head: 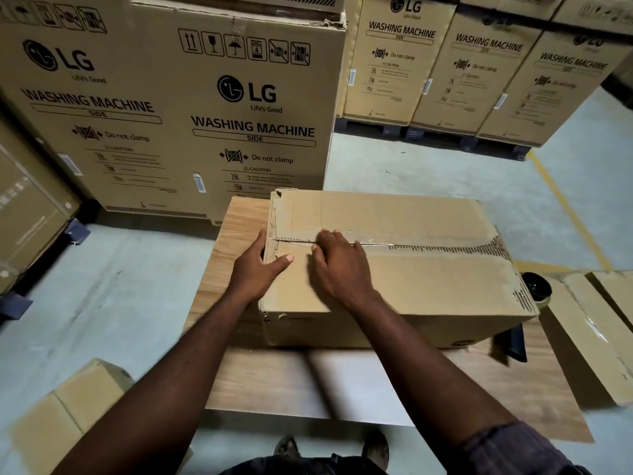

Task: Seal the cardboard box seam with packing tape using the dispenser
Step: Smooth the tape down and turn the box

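Note:
A worn cardboard box (428, 279) lies on a low wooden table (274, 382), its top flaps closed along a seam (428, 247) that runs left to right. My left hand (258, 265) rests flat on the box's left top corner, thumb on top, fingers spread. My right hand (337, 265) presses down on the seam near its left end, fingers curled on the cardboard, holding nothing that I can see. Clear tape glints along the seam beside those fingers. The tape dispenser (536, 289) with its roll sits behind the box's right end, partly hidden.
Tall LG washing machine cartons (212, 108) stand close behind the table and along the back right (472, 70). Flattened cardboard (596, 330) lies at the right. A small box (68, 413) sits on the floor at lower left. A yellow floor line (565, 204) runs at the right.

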Motion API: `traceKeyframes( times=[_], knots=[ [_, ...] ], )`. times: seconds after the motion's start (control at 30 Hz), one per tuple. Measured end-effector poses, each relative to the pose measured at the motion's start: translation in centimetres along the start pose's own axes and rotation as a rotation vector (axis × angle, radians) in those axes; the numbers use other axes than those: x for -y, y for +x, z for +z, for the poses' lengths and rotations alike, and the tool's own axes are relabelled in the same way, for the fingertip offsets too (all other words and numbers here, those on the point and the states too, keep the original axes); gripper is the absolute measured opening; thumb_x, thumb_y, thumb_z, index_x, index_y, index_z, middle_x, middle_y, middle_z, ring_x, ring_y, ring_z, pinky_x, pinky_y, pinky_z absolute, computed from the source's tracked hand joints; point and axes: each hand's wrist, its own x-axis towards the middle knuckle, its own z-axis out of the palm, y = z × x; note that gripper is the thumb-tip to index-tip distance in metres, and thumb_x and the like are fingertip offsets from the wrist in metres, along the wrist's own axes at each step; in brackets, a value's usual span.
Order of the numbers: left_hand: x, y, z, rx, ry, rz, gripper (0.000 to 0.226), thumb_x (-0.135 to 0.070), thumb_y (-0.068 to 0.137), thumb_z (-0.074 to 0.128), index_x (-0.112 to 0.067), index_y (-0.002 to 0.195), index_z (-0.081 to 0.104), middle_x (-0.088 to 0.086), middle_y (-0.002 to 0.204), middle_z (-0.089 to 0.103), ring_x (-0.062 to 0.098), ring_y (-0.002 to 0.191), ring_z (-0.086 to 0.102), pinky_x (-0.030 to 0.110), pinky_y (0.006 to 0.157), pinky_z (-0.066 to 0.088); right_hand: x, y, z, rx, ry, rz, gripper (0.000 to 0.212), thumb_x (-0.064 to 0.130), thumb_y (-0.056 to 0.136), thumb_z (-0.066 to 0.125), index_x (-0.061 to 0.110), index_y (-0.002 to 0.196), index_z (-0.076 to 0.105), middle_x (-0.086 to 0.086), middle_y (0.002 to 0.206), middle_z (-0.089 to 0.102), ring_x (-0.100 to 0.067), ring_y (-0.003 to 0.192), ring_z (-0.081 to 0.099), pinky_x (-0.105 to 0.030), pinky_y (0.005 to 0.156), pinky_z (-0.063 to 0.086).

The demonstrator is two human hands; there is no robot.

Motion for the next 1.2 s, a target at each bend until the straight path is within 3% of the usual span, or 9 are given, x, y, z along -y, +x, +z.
traceKeyframes(
  times=[0.13,0.27,0.4,0.6,0.7,0.77,0.87,0.97,1.2],
  knots=[
    [1.4,0.3,0.1,0.127,-0.238,-0.078,0.066,-0.060,0.077,0.065,-0.052,0.139,0.042,-0.020,0.129,0.063,0.009,0.119,0.061,0.044,0.106,0.045,1.8,-0.3,1.1,0.014,-0.036,0.140,0.059,0.042,0.096,0.037,0.007,0.143,0.038,-0.010,0.153,0.042,-0.027,0.146,0.029,-0.062,0.118,0.012],
    [2.1,0.6,-0.3,0.254,-0.301,-0.126,0.055,-0.066,0.082,0.057,-0.045,0.134,0.055,-0.013,0.130,0.064,0.012,0.122,0.059,0.046,0.109,0.042,4.9,-0.4,1.8,0.059,0.116,-0.004,0.063,0.039,0.100,0.039,0.006,0.152,0.027,-0.011,0.159,0.033,-0.026,0.151,0.020,-0.056,0.122,0.005],
    [1.0,1.0,-0.2,0.061,-0.272,-0.139,0.056,-0.054,0.095,0.046,-0.034,0.147,0.043,-0.009,0.148,0.047,0.013,0.137,0.043,0.040,0.117,0.031,5.6,-0.1,2.1,0.185,0.157,-0.126,0.060,0.049,0.104,0.026,0.012,0.151,0.032,-0.006,0.160,0.032,-0.022,0.152,0.018,-0.054,0.122,0.010],
    [-0.2,2.0,-1.0,0.328,-0.251,-0.303,0.052,-0.067,0.094,0.038,-0.030,0.120,0.063,-0.010,0.116,0.067,0.011,0.111,0.062,0.031,0.097,0.047,6.9,0.0,2.1,0.084,0.136,0.245,0.075,0.049,0.098,0.039,0.003,0.154,0.021,-0.019,0.166,0.001,-0.033,0.153,-0.002,-0.052,0.123,0.003],
    [-2.2,4.7,-1.9,0.104,0.102,-0.182,0.086,-0.078,0.084,0.035,-0.013,0.135,0.057,0.006,0.138,0.059,0.026,0.125,0.054,0.036,0.104,0.042,7.7,-0.3,2.6,0.146,0.113,0.195,0.088,0.050,0.094,0.045,0.002,0.156,0.007,-0.018,0.166,-0.005,-0.035,0.152,-0.011,-0.056,0.122,-0.003],
    [-4.5,6.2,-1.5,-0.032,0.210,-0.087,0.067,-0.058,0.093,0.048,-0.008,0.137,0.050,0.014,0.139,0.056,0.032,0.127,0.052,0.031,0.095,0.041,7.7,-0.7,3.4,0.207,0.024,0.137,0.104,0.066,0.087,0.045,0.002,0.156,0.002,-0.021,0.164,-0.010,-0.039,0.150,-0.018,-0.060,0.120,-0.007],
    [-8.1,8.4,0.0,-0.061,0.403,0.083,0.070,-0.040,0.094,0.059,-0.011,0.151,0.029,0.012,0.154,0.039,0.030,0.141,0.038,0.032,0.105,0.036,7.3,-1.2,4.0,0.232,-0.083,0.088,0.122,0.080,0.075,0.048,0.004,0.156,-0.002,-0.024,0.163,-0.014,-0.043,0.149,-0.020,-0.063,0.118,-0.008],
    [-8.0,10.3,1.4,0.034,0.751,0.254,0.067,-0.041,0.099,0.044,-0.016,0.156,0.018,0.007,0.165,0.012,0.024,0.152,0.011,0.045,0.120,0.022,7.3,-1.1,4.1,0.230,-0.114,0.072,0.117,0.070,0.077,0.054,0.003,0.156,-0.001,-0.024,0.163,-0.012,-0.045,0.149,-0.017,-0.063,0.117,-0.007],
    [-3.2,9.8,-0.3,-0.019,0.648,0.303,0.058,-0.041,0.103,0.034,-0.021,0.156,0.022,-0.001,0.165,0.014,0.016,0.152,0.006,0.040,0.120,0.020,7.9,-1.4,3.9,0.343,-0.143,0.011,0.111,0.061,0.082,0.057,0.003,0.156,-0.003,-0.024,0.162,-0.017,-0.044,0.148,-0.022,-0.061,0.119,-0.009]
  ],
)
